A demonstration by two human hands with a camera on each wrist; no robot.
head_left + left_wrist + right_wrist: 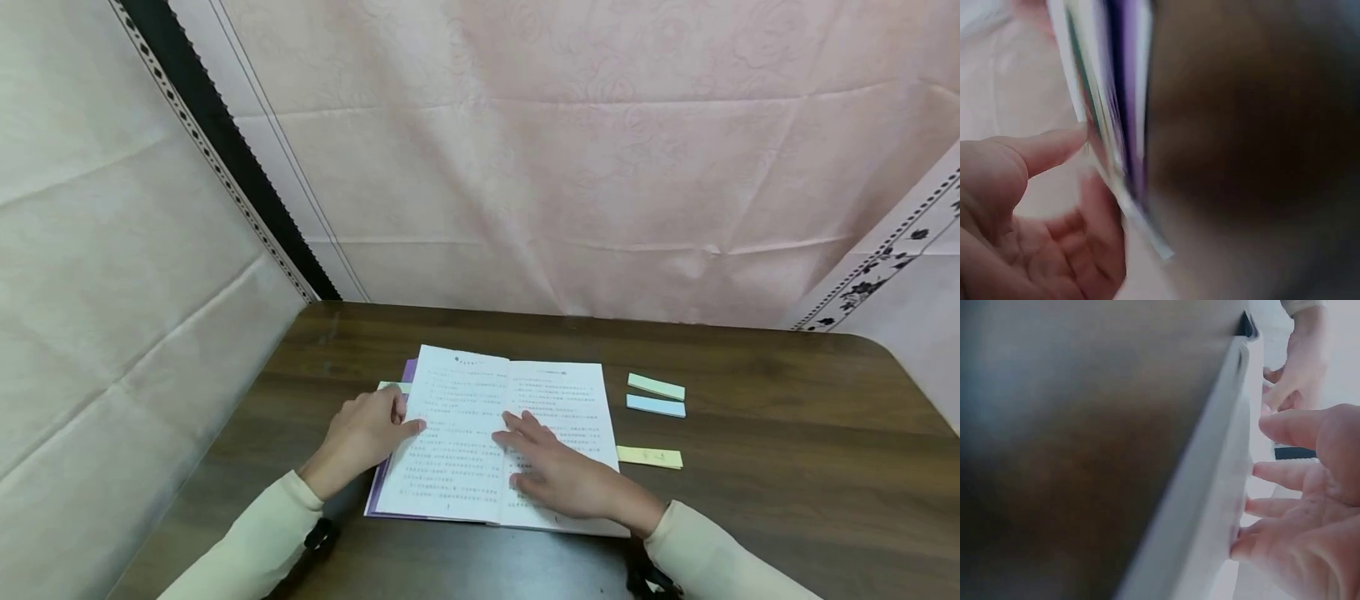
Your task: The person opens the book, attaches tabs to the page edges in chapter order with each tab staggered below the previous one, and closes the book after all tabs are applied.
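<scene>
An open book [457, 467] with printed white pages and a purple cover lies on the brown table. At its left edge, my left hand [367, 432] pinches the page edges between thumb and bent index finger; the left wrist view shows the thumb [1054, 149] on the top page. My right hand [562, 475] rests on the right page near the centre fold, fingers spread and fingertips touching the paper. A pale green sticky tab [393, 387] sticks out behind the left hand. From the right edge juts a yellow sticky tab [651, 457].
Right of the book, a green paper strip [656, 386] and a blue paper strip [656, 406] lie on the wooden table [795, 433]. Pale cloth [600, 167] hangs behind the table, and more cloth [135, 333] hangs along its left side.
</scene>
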